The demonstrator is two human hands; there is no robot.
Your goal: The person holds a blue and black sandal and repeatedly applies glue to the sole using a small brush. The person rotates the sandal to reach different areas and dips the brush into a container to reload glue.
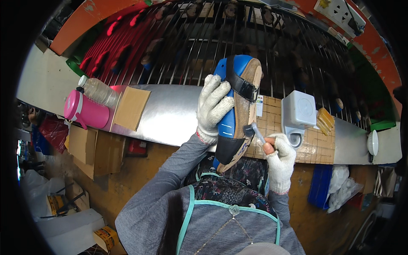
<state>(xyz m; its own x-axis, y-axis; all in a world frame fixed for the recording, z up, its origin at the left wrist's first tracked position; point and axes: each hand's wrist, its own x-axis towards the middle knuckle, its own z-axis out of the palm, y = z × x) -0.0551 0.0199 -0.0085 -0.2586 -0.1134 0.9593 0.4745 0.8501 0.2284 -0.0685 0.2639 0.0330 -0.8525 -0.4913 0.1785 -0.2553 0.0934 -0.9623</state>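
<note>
A blue shoe last (242,64) stands tilted in front of me with its toe end away from me. On it sit black straps (243,88) and a brown sole piece (243,109) facing right. My left hand (210,106), in a white knit glove, is closed around the left side of the last. My right hand (281,160), also gloved with bare fingertips showing, pinches the pale handle of a small brush (258,133). The dark brush head (248,130) is at the sole's edge, just above the heel-end black strap; whether it touches is hard to tell.
On the bench (170,114) are a white dispenser (298,109), a yellowish block (325,120), a pink jug (88,109), a clear bottle (101,91) and a cardboard sheet (132,108). Behind runs a bed of metal rods (195,55) carrying other shoes. A white bowl (372,142) is far right.
</note>
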